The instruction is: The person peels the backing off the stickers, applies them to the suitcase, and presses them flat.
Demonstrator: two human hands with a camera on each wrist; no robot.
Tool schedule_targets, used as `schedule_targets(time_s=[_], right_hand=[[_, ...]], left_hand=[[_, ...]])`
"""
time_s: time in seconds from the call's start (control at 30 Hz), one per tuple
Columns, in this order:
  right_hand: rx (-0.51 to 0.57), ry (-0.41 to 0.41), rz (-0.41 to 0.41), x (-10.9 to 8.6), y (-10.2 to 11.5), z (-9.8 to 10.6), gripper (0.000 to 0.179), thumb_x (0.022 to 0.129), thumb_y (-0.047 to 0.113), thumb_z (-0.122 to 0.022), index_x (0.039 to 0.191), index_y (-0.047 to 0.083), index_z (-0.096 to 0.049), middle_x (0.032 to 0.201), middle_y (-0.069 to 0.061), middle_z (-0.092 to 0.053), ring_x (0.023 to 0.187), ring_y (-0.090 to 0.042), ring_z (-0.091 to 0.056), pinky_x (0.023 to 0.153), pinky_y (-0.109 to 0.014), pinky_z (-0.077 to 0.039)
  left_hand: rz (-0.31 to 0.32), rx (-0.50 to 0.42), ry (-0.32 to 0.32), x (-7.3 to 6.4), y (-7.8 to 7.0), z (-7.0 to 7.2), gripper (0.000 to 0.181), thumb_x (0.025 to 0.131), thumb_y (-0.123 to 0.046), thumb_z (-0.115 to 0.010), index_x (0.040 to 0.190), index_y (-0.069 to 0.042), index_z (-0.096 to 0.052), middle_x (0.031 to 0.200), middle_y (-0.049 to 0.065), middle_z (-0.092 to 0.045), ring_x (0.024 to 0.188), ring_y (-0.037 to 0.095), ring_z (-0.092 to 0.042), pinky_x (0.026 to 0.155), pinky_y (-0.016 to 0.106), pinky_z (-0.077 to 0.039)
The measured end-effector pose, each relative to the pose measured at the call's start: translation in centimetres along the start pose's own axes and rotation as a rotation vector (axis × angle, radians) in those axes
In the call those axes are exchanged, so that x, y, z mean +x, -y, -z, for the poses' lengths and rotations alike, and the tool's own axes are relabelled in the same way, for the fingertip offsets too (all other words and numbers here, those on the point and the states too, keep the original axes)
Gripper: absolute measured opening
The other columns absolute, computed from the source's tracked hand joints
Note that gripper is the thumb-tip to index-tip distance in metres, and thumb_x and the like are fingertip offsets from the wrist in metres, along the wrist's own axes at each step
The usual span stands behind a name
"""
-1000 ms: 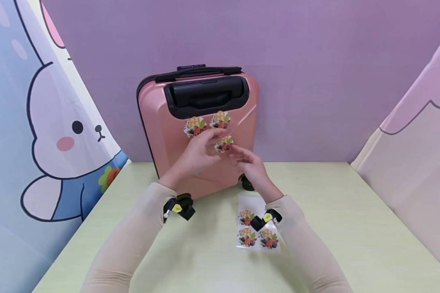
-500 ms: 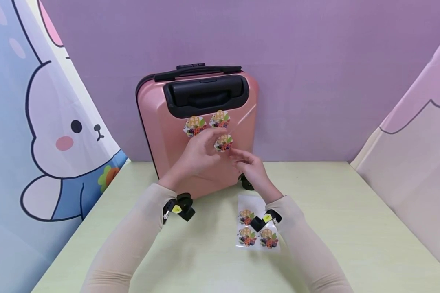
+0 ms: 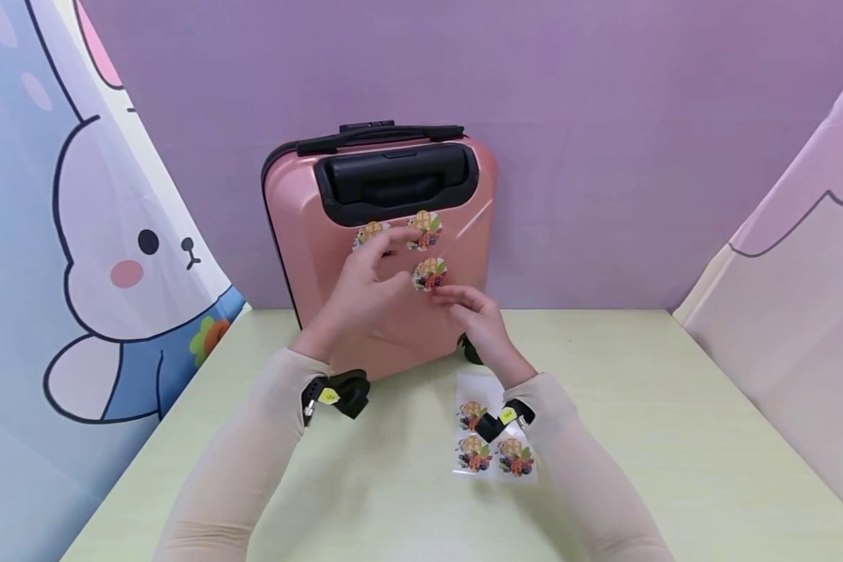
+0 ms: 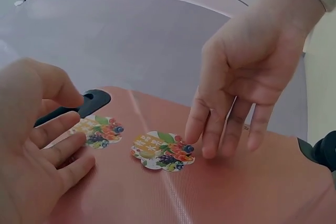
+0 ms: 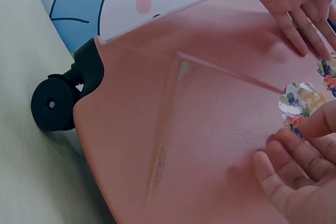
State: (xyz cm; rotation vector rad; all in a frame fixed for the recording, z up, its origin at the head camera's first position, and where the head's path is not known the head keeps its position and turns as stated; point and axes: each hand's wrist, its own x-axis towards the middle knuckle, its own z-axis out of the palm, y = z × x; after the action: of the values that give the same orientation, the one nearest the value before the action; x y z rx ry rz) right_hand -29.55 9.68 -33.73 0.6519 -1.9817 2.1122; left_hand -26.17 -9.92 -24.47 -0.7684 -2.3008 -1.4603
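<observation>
On a pale table (image 3: pixel 625 437) before purple cloth (image 3: pixel 604 172), pink suitcase (image 3: pixel 410 328); left hand (image 3: pixel 362 287), fingers apart; right hand (image 3: pixel 481 318), pinch-tight on sticker (image 3: pixel 429 272).

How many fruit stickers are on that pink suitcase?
3: upper-left sticker, partly behind the left hand; upper-right sticker; lower sticker, by the right hand. Others may be hidden.

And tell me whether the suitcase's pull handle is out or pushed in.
Pushed in: the pull handle sits nested in its black surround, below the top edge of the pink suitcase.
</observation>
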Motion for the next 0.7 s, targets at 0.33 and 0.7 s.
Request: schedule_targets(time_s=[0.33, 0.7], right_hand=[[0.12, 0.074, 0.033, 1.1, -0.2, -0.9, 0.033, 0.094, -0.007, -0.047, 0.123, -0.021, -0.055, 0.108, -0.026, -0.068, 0.09, -0.016, -0.069, 0.085, -0.039, -0.057], [0.136, 0.123, 0.016, 2.3, 1.0, -1.7, 0.029, 0.098, -0.004, -0.048, 0.12, -0.022, -0.057, 0.102, -0.021, -0.071, 0.086, -0.016, -0.07, 0.083, -0.038, -0.058]], left_hand=[[-0.017, -0.279, -0.089, 0.1, 0.7, 0.2, 0.036, 0.096, -0.006, -0.059, 0.132, -0.004, -0.057, 0.138, 0.005, -0.057, 0.128, 0.018, -0.052, 0.109, 0.034, -0.04], [0.001, -0.414, -0.106, -0.3, 1.4, 0.6, 0.04, 0.096, 0.008, -0.051, 0.136, 0.005, -0.049, 0.138, 0.018, -0.057, 0.128, 0.024, -0.054, 0.108, 0.035, -0.041]])
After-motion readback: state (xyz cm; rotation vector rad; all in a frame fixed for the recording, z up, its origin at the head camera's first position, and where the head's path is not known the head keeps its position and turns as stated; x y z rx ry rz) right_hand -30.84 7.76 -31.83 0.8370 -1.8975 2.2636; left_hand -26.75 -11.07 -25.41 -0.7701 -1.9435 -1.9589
